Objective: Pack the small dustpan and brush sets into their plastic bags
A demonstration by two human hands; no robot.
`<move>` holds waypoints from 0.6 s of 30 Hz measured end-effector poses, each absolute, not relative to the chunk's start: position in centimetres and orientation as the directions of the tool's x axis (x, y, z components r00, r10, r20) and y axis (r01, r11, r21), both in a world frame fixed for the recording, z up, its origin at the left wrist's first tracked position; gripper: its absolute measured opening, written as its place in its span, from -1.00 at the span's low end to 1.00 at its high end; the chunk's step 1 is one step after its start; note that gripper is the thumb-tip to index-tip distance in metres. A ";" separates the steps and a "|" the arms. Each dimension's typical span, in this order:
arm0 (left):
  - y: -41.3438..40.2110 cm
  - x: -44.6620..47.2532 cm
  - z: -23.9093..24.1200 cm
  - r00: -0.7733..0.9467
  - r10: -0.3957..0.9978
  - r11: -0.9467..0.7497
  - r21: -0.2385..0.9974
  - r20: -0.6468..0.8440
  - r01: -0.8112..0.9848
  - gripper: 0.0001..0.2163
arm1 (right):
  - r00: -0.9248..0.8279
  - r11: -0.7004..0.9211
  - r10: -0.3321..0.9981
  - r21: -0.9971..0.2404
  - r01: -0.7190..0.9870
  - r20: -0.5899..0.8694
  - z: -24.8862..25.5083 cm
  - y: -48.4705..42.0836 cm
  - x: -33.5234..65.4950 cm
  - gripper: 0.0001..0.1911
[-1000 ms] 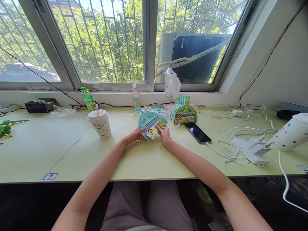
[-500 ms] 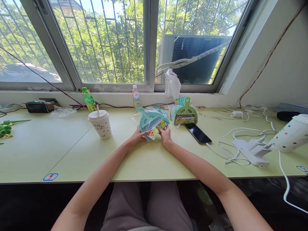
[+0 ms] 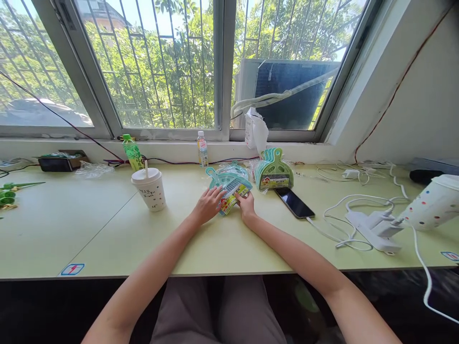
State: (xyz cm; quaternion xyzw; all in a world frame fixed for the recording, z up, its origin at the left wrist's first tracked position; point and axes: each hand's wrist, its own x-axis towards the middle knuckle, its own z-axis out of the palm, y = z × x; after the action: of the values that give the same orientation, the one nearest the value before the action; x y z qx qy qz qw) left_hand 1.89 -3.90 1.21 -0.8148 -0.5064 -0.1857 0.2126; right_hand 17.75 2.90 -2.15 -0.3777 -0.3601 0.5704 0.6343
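A teal mini dustpan-and-brush set (image 3: 236, 182) in clear wrap lies at the middle of the table, its handle pointing to the back left. A yellow label card (image 3: 229, 204) shows on its front. My left hand (image 3: 208, 205) rests over the near left side of the set, back of the hand up and fingers stretched flat. With the thumb on top, my right hand (image 3: 246, 207) grips the set's near right edge; its other fingers are hidden beneath. Just right stands a row of similar green and teal dustpan sets (image 3: 275, 173).
A lidded paper cup (image 3: 150, 192) with a straw stands left of my hands. A phone (image 3: 295, 203) on a cable lies to the right, before a power strip (image 3: 373, 231) and loose white cords. Two bottles, a green one (image 3: 132, 152) and a clear one (image 3: 202, 149), stand by the window.
My left hand has come from beneath the set's left edge to lie flat on top of it. My right hand keeps its hold. The view has tilted up slightly.
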 end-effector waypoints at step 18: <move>-4.5 3.2 0.8 0.646 0.663 -0.548 -0.343 0.378 0.763 -0.47 | 0.037 0.034 0.999 -0.919 -0.392 0.021 -2.3 2.8 17.8 -0.51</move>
State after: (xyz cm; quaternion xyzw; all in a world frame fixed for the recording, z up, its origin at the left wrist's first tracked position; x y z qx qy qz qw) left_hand 3.22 -4.54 0.80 -0.8737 -0.4082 -0.1024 0.2441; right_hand 17.84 2.78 -2.25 -0.3903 -0.3886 0.5750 0.6050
